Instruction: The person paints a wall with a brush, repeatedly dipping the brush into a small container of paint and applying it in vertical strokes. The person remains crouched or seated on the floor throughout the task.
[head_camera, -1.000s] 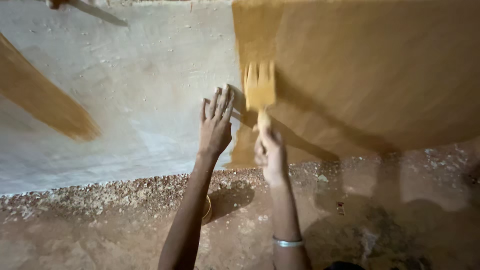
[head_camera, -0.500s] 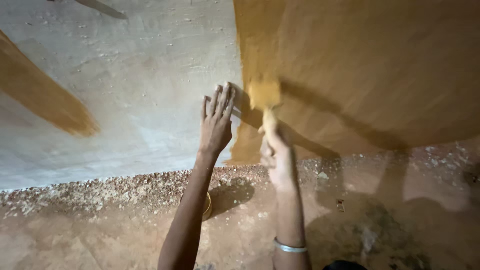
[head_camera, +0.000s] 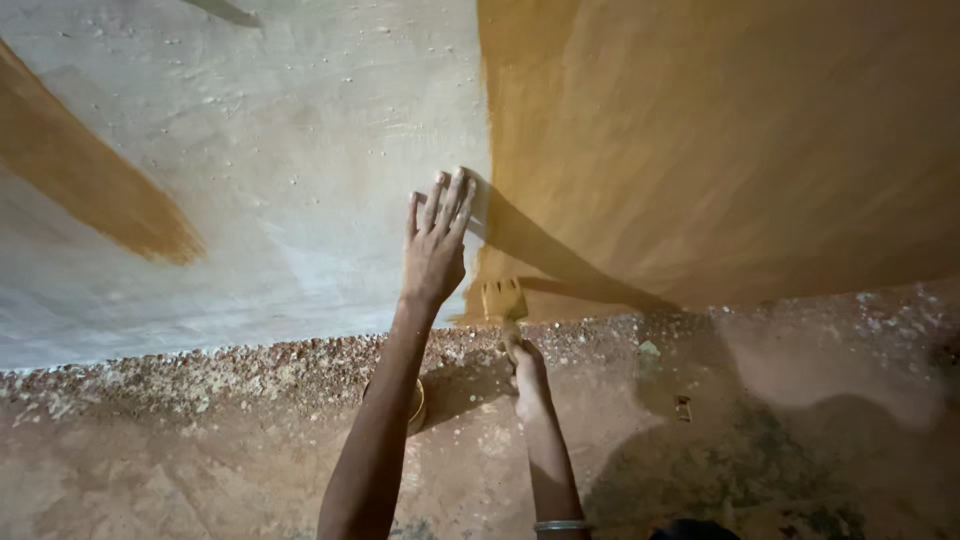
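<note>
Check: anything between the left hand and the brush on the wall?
Head view: only a narrow strip of wall at the ochre paint edge separates the left hand from the brush, held by the right hand.

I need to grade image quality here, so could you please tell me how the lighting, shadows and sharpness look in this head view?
Head view: warm, uneven light; the left hand flat on the wall throws a long dark shadow rightwards over the ochre paint; the right hand and brush are slightly soft; the floor at lower right lies in deep shadow; no glare.
</note>
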